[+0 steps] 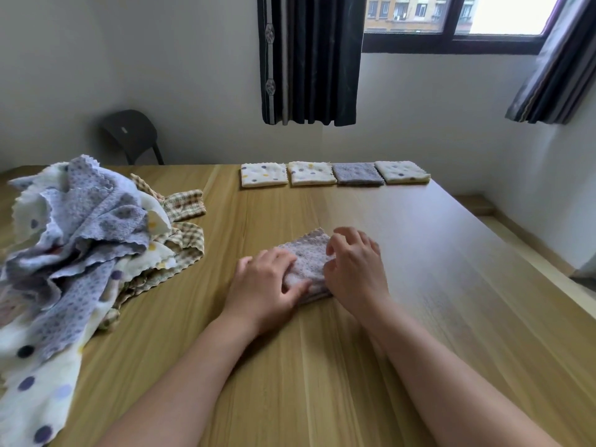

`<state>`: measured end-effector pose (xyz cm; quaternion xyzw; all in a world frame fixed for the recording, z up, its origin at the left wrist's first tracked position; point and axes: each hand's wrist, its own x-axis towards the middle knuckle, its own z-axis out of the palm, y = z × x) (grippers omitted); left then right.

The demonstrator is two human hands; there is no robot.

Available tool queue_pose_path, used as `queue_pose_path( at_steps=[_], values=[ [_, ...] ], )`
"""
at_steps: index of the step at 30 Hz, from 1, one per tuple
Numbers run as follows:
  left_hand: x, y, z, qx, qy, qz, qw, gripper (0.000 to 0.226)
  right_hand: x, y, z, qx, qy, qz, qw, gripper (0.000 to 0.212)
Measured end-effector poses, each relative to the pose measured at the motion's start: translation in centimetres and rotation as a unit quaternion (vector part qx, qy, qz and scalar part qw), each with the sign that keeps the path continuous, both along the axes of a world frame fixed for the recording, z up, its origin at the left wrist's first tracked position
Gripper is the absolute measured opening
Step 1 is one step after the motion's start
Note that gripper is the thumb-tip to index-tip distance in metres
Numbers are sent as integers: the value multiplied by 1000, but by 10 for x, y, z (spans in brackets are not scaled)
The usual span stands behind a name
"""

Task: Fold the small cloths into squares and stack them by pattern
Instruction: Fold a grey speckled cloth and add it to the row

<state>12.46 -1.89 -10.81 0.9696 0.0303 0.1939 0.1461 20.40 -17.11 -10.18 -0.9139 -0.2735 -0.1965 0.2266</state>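
Pinching the folded grey cloth (309, 257) at frame centre, our left hand (267, 280) and right hand (354, 264) curl fingers round its edges; we judge it soft, light, floppy: grip corners.

We look across a light wooden table (435, 253) toward white walls (161, 59), a dark chair (130, 133), dark curtains (309, 59) and a daylit window (503, 14).

left hand (263, 280), right hand (354, 269) gripping grey cloth (309, 253)

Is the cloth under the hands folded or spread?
Folded: the cloth is a small layered pad held by the left hand and right hand.
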Motion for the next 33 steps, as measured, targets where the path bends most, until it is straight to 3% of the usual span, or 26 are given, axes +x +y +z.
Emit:
queue_pose_path(
  at_steps=[2,4,8,13,15,18,26,33],
  values=[
    [0,0,-5,2,102,-4,995,60,0,2,-2,24,47,99,994,35],
    [0,5,-3,-1,146,-1,989,60,-3,4,-4,-38,129,160,978,46],
    [-4,9,2,17,198,-4,980,63,1,5,-6,-99,154,147,972,50],
    [-4,12,1,-3,150,78,986,64,-14,8,-5,-79,111,154,979,50],
    [-2,15,0,-8,132,124,983,61,-21,12,-6,-135,128,163,969,52],
    [0,17,-1,-16,168,146,975,58,-14,13,-6,-206,146,132,958,53],
    [-1,15,0,20,206,124,971,56,65,-26,-3,-224,185,27,956,53],
    [35,-28,9,14,202,179,963,66,154,-80,4,-227,225,-66,945,54]
  ],
)
